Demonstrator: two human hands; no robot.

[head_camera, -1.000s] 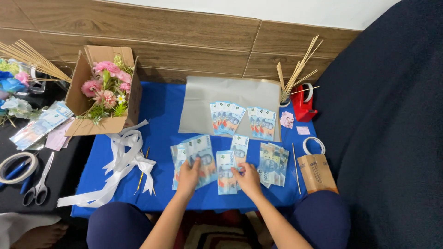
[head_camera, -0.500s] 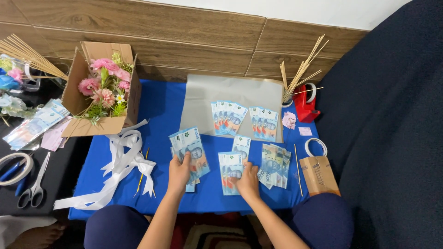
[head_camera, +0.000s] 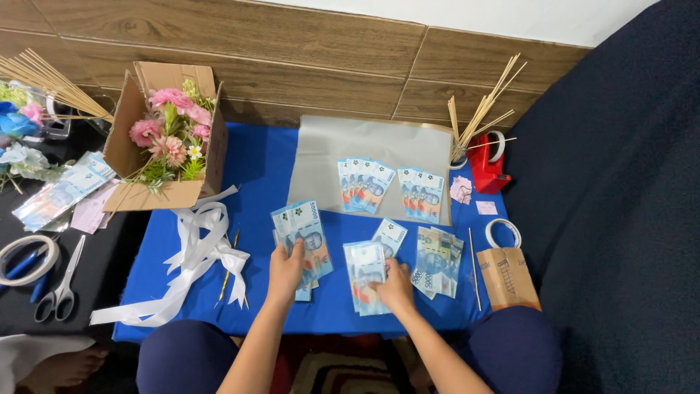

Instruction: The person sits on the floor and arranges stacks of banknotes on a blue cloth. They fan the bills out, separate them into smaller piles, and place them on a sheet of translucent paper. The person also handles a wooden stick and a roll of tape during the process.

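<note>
A low blue table was viewed from above and is taken as the landmark. Near its front edge, the left hand was closed around a fan of blue banknotes, thumb on top and fingers curled beneath, the fan lifted and tilted off the cloth. Just right of it, the right hand was pressed flat, fingers spread, on a second stack of banknotes lying on the table; nothing was gripped.

A loose pile of notes lay at the table's front right, almost touching the right hand. Toward the back of the table, a grey sheet carried two fanned sets of notes. Bare blue cloth remained open at the table's back left and between the two hands. A white ribbon was spread over the front left, its tails hanging past the table's edge. A cardboard box of pink flowers overhung the left edge. A brown paper bag and a ring of tape crowded the right edge, and a red tape dispenser stood at the back right corner.

Scissors lay left of the table. The underside of the left hand's fan and the lower notes of each stack were hidden; a further tape roll was cut off by the picture's left border.
</note>
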